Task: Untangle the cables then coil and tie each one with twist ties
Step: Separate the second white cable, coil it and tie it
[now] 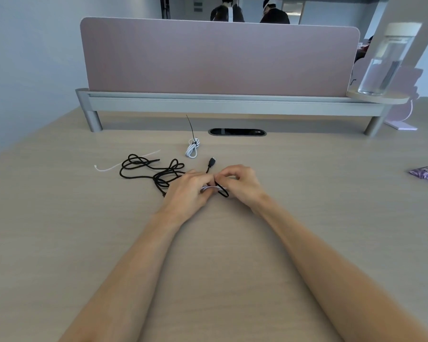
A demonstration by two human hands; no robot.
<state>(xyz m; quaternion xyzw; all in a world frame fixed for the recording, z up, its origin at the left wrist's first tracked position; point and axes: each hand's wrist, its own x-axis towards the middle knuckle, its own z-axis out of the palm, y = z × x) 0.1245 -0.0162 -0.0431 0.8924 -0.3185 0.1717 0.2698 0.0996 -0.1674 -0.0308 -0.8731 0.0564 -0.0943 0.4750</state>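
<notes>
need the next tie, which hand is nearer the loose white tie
Left. The left hand lies right of the white tie, across the black cable; the right hand is farther right, beyond the left hand.

The desk (59, 218) is lit evenly by soft, diffuse light; only faint shadows are cast. The divider (220, 58) and bottle (386, 60) are bent by wide-angle distortion. The black cable (161, 180) is rendered slightly soft.

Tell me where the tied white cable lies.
In the head view, the tied white cable lies left of the desk grommet, beyond the tangled black cable.
</notes>
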